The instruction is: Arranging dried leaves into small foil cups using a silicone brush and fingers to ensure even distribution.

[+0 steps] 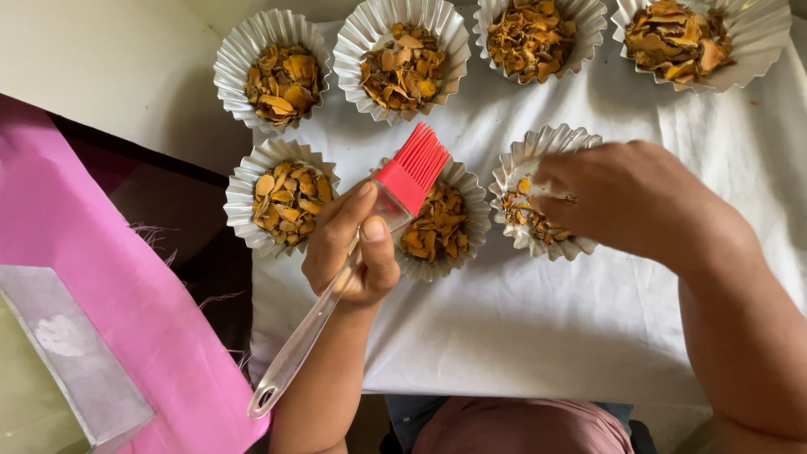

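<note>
My left hand (349,248) grips a brush (353,261) (red bristles up) over the middle foil cup (437,223). My right hand (626,197) pinches at the cup (538,202) beside it, hiding part. Seven filled cups sit on a white cloth (538,319); pink cloth (101,277) lies left.

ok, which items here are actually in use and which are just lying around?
In use:
- left hand holding the brush
- right hand at the right cup
- middle cup

Lying about:
- pink cloth
- grey block
- four back cups, e.g.
</note>
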